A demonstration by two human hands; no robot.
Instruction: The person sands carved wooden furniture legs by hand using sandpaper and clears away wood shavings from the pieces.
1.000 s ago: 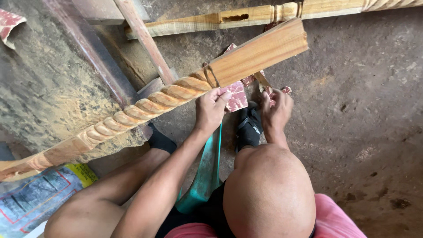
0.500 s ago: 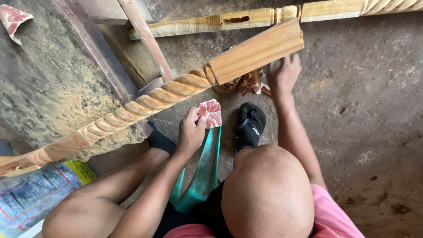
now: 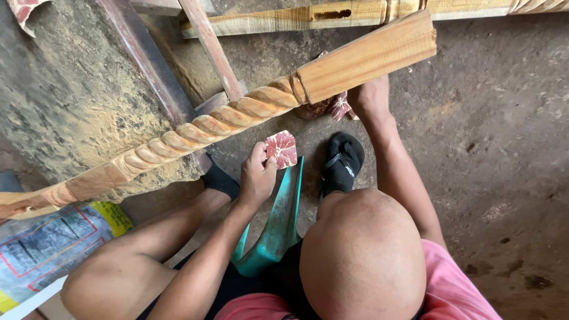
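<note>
The twisted wooden post (image 3: 237, 115) is the largest item in view. Its long axis runs from about 8 o'clock at the lower left edge to about 2 o'clock at the upper right, where the rope-twist carving gives way to a plain square end. It stands clear of the concrete floor (image 3: 504, 148), above both hands. A second carved timber (image 3: 308, 15) lies along the top edge, roughly level, from 9 to 3 o'clock.

A teal plastic seat (image 3: 275, 222) sits under the person, pointing toward 12 o'clock between the feet. A black sandal (image 3: 342, 163) lies just to the right of it.

The left hand (image 3: 256, 178) holds a small red-and-white piece of sandpaper (image 3: 281, 148). The grip is closed on it, thumb and fingers pinching its lower left edge, and the sheet projects from the hand toward 1 o'clock. From this grip the twisted section of the post lies at about 11 to 12 o'clock, near but not touching.

The right hand (image 3: 370, 98) reaches to 12 o'clock, below the square end of the post, beside a crumpled heap of worn paper scraps (image 3: 329, 108) on the floor. How far this grip is open cannot be told, since the post hides the fingers.

The left hand is nearer the carved twist; the right hand is nearer the square end.
</note>
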